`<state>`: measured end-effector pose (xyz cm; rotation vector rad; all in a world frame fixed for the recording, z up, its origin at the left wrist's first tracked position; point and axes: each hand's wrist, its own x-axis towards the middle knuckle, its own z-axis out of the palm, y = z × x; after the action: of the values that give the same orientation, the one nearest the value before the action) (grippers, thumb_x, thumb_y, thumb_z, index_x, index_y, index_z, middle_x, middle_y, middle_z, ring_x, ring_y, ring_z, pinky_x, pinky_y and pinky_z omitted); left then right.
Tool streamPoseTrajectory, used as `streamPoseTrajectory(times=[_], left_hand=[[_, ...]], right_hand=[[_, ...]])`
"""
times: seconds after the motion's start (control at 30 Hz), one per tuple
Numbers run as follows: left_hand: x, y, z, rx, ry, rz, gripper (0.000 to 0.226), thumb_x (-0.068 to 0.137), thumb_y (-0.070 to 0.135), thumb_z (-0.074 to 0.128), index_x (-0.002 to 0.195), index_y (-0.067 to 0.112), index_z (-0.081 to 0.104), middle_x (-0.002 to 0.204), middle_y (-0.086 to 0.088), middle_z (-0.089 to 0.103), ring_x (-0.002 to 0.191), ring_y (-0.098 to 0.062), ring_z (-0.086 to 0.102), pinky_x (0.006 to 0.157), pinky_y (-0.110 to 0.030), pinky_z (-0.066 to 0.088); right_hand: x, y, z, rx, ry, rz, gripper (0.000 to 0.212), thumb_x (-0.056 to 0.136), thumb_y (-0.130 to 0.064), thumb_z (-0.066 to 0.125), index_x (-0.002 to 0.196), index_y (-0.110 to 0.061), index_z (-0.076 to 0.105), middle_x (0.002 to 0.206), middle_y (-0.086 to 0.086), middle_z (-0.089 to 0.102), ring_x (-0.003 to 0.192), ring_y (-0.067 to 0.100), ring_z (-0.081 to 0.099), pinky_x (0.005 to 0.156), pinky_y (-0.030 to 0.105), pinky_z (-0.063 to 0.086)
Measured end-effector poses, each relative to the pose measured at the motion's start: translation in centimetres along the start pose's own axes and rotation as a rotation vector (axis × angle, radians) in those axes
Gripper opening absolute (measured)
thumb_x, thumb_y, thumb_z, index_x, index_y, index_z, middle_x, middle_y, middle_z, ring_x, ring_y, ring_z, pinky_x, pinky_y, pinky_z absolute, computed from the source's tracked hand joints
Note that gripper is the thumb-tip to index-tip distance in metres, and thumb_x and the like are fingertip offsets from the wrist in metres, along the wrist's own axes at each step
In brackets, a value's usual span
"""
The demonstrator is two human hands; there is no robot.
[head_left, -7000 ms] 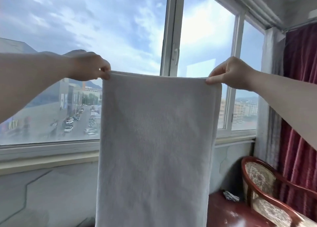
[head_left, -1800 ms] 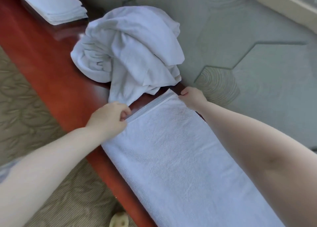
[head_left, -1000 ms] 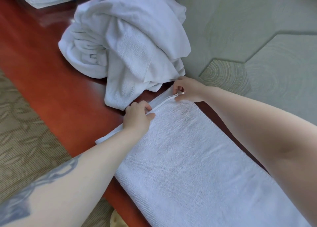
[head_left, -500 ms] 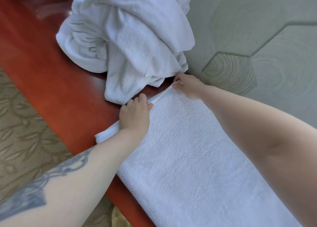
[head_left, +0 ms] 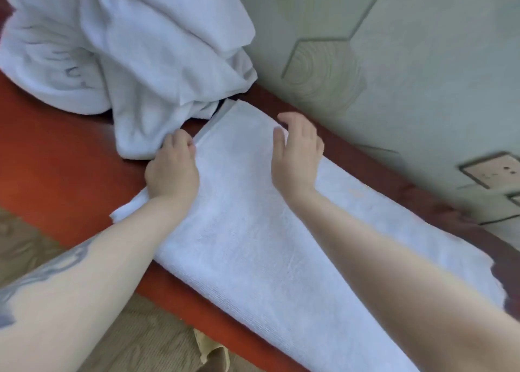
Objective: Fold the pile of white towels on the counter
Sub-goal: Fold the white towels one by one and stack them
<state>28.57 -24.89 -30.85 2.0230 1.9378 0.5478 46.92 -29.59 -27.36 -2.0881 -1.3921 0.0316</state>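
Flat towel (head_left: pixel 253 231): white, laid lengthwise on the red-brown counter (head_left: pixel 56 152), running from about 11 o'clock at its far end to 5 o'clock at the near end. A narrow under-layer strip shows along its far edge and pokes out at the near-left corner.

Left hand (head_left: pixel 173 171): on the towel's left edge near the far end, fingers curled down at the towel's far-left corner; whether they pinch the cloth or only press it, cannot tell. Fingertips just beside the hanging flap of the pile.

Right hand (head_left: pixel 295 152): over the towel's far part, toward its right edge, at 3 o'clock from the left hand. Fingers relaxed, slightly bent, holding nothing; contact with the cloth unclear.

Pile of unfolded towels (head_left: pixel 126 48): crumpled, at 11 o'clock from the hands, against the green patterned wall (head_left: pixel 408 62).
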Motion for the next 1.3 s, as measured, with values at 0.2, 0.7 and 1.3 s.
streamPoseTrajectory(times=[0.2,0.7,1.3], left_hand=[[-11.8,10.1,1.7,-0.193,-0.229,0.489,0.052,0.09,-0.007,0.049,0.141,0.003,0.046,0.152,-0.014,0.039,0.145,-0.031,0.028,0.12,-0.047,0.016],[-23.2,15.6,5.5,0.34,-0.571,0.703,0.066,0.101,0.048,0.014,0.156,0.02,-0.011,0.163,0.001,-0.017,0.15,-0.019,-0.016,0.122,-0.041,-0.006],[-20.4,39.1,14.8,0.158,-0.849,0.881,0.038,0.093,0.051,0.051,0.124,0.031,0.056,0.121,0.001,0.053,0.12,-0.024,0.041,0.091,-0.037,0.023]], right_hand=[[-18.6,6.6,-7.0,-0.32,-0.364,0.427,0.058,0.104,-0.039,0.021,0.156,-0.032,-0.004,0.156,-0.015,-0.027,0.14,0.005,-0.035,0.113,0.031,-0.026],[-33.3,19.8,-21.8,-0.395,-0.15,0.939,0.066,0.101,-0.054,0.027,0.154,-0.037,-0.007,0.165,-0.004,-0.006,0.151,0.02,-0.008,0.121,0.041,-0.004],[-15.6,34.3,-29.2,0.65,0.075,1.441,0.083,0.068,-0.039,0.088,0.135,-0.007,0.05,0.131,0.007,0.056,0.118,0.03,0.057,0.1,0.043,0.048]])
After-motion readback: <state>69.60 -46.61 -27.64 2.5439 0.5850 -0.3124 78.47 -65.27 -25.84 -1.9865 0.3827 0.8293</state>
